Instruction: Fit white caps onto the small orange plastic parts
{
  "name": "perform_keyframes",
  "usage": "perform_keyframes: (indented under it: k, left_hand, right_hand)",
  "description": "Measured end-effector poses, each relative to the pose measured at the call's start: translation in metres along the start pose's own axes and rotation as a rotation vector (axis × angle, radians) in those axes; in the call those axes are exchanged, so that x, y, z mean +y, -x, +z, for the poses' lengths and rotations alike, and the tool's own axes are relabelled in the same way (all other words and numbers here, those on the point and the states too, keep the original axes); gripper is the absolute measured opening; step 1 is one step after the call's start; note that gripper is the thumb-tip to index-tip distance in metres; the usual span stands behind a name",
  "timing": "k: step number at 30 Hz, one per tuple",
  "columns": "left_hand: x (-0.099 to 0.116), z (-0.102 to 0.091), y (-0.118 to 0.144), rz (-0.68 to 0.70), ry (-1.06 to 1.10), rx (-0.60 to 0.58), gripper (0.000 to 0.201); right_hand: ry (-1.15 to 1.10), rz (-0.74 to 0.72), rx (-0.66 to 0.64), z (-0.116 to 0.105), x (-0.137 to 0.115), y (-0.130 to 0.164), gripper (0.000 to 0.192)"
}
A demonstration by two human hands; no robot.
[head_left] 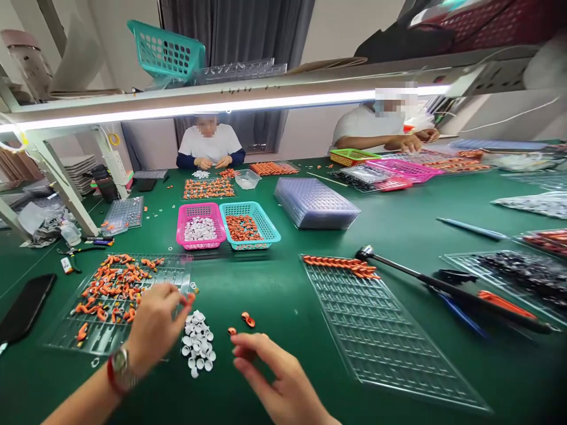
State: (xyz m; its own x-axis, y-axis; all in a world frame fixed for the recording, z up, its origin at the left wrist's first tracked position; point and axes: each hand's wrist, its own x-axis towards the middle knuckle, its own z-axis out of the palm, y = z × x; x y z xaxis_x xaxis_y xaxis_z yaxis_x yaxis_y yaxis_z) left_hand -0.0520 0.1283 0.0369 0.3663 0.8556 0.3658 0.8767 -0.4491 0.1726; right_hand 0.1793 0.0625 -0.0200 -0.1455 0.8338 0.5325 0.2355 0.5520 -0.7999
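My left hand, with a watch and red band at the wrist, pinches a small orange plastic part above the right edge of a clear tray. Orange parts with dark and yellow ends lie heaped on that tray. My right hand has thumb and forefinger apart, with no object visible between them. Its forefinger is close to a small orange cap; whether they touch I cannot tell. Two more orange caps lie just beyond. Between my hands sits a pile of small white cups.
At the right, a clear slotted tray carries a row of orange pieces. A pink basket and a blue basket hold small parts. Beyond stand stacked clear trays. A black-handled tool lies rightward. Two people sit opposite.
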Motion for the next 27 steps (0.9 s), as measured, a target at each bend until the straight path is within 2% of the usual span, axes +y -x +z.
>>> perform_keyframes:
  k: [3,4,6,7,9,12,14,17,20,23,25,27]
  left_hand:
    - [0.045,0.012,0.041,0.088,0.064,0.065,0.011]
    - [0.054,0.016,0.052,0.129,0.126,0.195,0.012]
    - [0.063,0.021,0.068,0.121,0.250,0.315,0.014]
    - [0.065,0.022,0.074,0.100,0.342,0.308,0.014]
    - [0.066,0.020,0.079,-0.017,0.590,0.215,0.016]
    - [0.068,0.013,0.078,-0.332,0.970,0.030,0.020]
    - [0.073,0.009,0.075,-0.490,1.151,-0.086,0.021]
    - [0.080,0.007,0.073,-0.612,1.347,-0.180,0.023]
    - [0.084,0.008,0.074,-0.696,1.424,-0.162,0.022]
    - [0.086,0.011,0.078,-0.753,1.405,-0.093,0.022]
    - [0.088,0.014,0.083,-0.748,1.356,-0.024,0.023]
    - [0.089,0.019,0.088,-0.686,1.273,0.055,0.021]
  right_hand:
    - [-0.208,0.179,0.065,0.027,-0.006,0.000,0.028]
    - [-0.274,0.221,0.080,0.033,-0.008,0.001,0.026]
    - [-0.366,0.272,0.092,0.037,-0.011,0.007,0.019]
    - [-0.395,0.287,0.095,0.036,-0.012,0.011,0.016]
    - [-0.441,0.303,0.085,0.030,-0.015,0.019,0.018]
    - [-0.472,0.289,0.056,0.021,-0.021,0.029,0.032]
    - [-0.431,0.240,0.036,0.017,-0.023,0.032,0.038]
    - [-0.286,0.147,0.015,0.016,-0.025,0.033,0.043]
    - [-0.167,0.114,0.016,0.016,-0.026,0.034,0.041]
    - [-0.098,0.111,0.018,0.017,-0.028,0.036,0.038]
    - [-0.030,0.103,0.026,0.019,-0.029,0.037,0.036]
    - [0.035,0.088,0.058,0.021,-0.030,0.038,0.038]
